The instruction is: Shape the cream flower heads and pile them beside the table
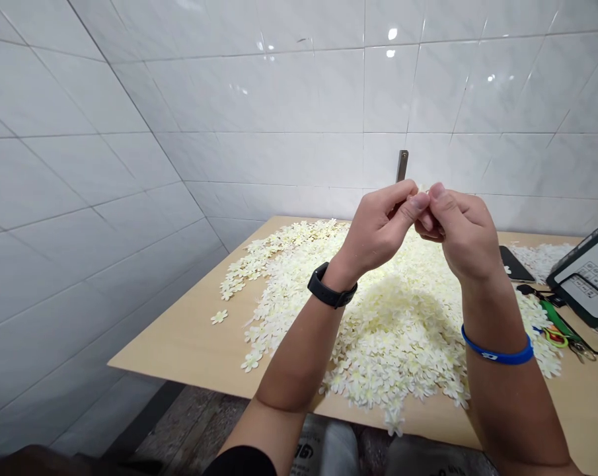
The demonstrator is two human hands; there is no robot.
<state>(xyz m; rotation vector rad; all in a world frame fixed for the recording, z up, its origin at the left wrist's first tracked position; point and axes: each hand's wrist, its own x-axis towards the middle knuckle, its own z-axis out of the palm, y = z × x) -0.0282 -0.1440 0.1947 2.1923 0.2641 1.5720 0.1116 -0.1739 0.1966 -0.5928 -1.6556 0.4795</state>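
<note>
Both hands are raised above a broad heap of pale yellow-white artificial flowers (398, 344). My left hand (378, 221), with a black band on the wrist, pinches thumb against forefinger. My right hand (467, 228), a blue band on its wrist, is closed in a pinch as well, and the fingertips of the two hands meet. Between them a sliver of a pale flower (421, 189) shows; the fingers hide most of it. One loose flower (219, 317) lies apart on the left of the tan table (180, 344).
At the right stand a dark-framed box with a printed panel (589, 277), a black flat object (517, 263) and green-handled tools (554, 317). More white pieces (541, 258) lie behind. A metal bar (402, 165) rises by the tiled wall (289, 92) at the back.
</note>
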